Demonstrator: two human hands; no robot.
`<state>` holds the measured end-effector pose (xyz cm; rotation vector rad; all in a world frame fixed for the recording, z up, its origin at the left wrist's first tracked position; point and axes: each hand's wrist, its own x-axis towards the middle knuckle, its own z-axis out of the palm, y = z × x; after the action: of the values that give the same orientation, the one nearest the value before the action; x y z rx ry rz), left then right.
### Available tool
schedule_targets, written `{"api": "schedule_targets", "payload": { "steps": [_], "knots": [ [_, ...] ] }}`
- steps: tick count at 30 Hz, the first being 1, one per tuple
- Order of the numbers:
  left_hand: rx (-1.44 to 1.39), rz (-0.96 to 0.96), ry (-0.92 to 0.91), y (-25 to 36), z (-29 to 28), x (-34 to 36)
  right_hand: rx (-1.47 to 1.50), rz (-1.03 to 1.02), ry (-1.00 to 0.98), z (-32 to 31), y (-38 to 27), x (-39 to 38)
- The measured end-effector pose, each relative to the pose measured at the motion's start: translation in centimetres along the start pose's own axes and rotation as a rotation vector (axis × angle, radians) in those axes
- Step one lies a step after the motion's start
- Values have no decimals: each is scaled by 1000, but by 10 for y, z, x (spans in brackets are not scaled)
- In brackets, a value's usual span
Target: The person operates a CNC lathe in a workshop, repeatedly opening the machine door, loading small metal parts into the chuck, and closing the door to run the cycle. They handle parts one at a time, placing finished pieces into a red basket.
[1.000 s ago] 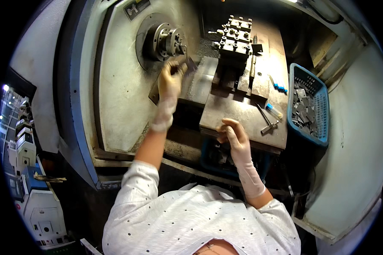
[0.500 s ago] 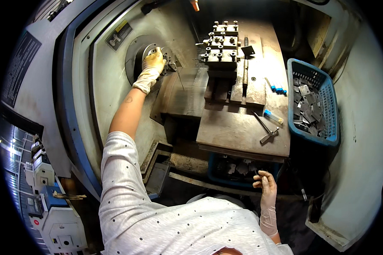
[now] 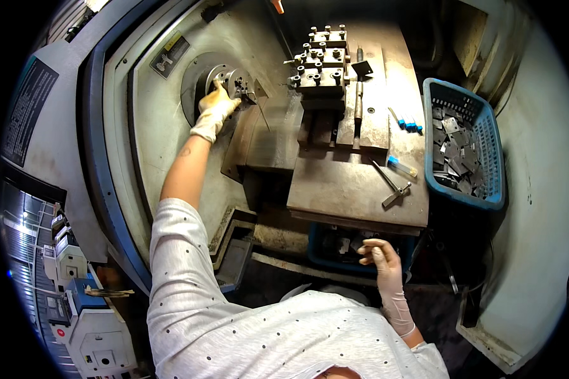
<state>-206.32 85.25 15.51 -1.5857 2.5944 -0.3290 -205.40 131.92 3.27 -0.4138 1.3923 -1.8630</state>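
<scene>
My left hand, in a stained pale glove, reaches to the round metal chuck on the machine's wall. Its forefinger and thumb are spread and touch the chuck's rim and front; the other fingers are partly hidden. A thin metal plate stands at the chuck's face, beside the thumb. My right hand, also gloved, hovers at the near edge of a lower blue basket holding metal plates. Its fingers are loosely bent and apart, with nothing visible in them.
Right of the chuck stands a tool block with several bolts. On the metal bed lie a T-handled wrench, a blue-capped clear tube and several blue-ended pieces. A blue basket of metal plates sits at the right.
My left hand has drawn back and down a little from the chuck, its forefinger and thumb now spread. My right hand has moved slightly left and up. The whole view has shifted slightly.
</scene>
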Motion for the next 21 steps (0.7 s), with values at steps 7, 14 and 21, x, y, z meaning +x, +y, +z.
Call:
{"api": "schedule_targets", "payload": {
  "steps": [7, 14, 21],
  "knots": [
    [-297, -5, 206, -20, 51, -4, 48, -106, -523, 107, -42, 81],
    [-598, -26, 261, 6, 62, 5, -235, -321, 122, 223, 11, 298],
    [-671, 78, 342, -2, 77, 8, -437, 124, 9, 237, 51, 342]
  ]
}}
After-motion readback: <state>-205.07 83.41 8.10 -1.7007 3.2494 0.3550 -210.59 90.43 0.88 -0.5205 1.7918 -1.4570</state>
